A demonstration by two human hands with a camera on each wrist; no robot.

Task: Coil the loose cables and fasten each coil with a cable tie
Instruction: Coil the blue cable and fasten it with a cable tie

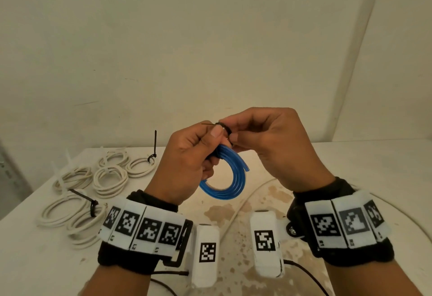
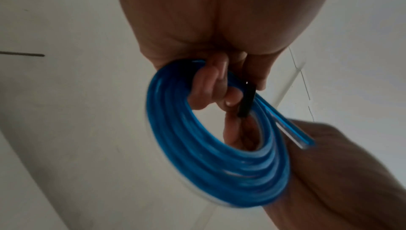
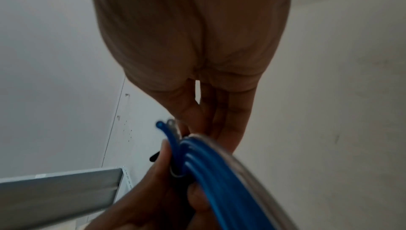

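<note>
**Blue cable coil held up between both hands, black tie around it**

Blue cable coil point(image 1: 225, 176) hangs in the air between my two hands, above the table point(image 1: 350, 169). My left hand point(image 1: 187, 164) has its fingers curled through the loop and grips the bundle near its top; the two cut ends stick out toward my right hand point(image 1: 275, 148). A black cable tie point(image 1: 225, 129) wraps the strands just where both thumbs meet. My right hand pinches the tie with thumb and fingertips, and the thin tail pokes out past my left thumb.

I see no container anywhere.

I cannot tell whether the tie's head is locked, since my fingers cover it. Both wrist views are blurred, and the right wrist view shows only an edge-on sliver of the coil.

Beyond my left hand, on the table, lie several white cable coils point(image 1: 109, 180), some with black ties, others with pale ones. A loose white cable point(image 1: 243, 204) runs across the table below my hands.
</note>
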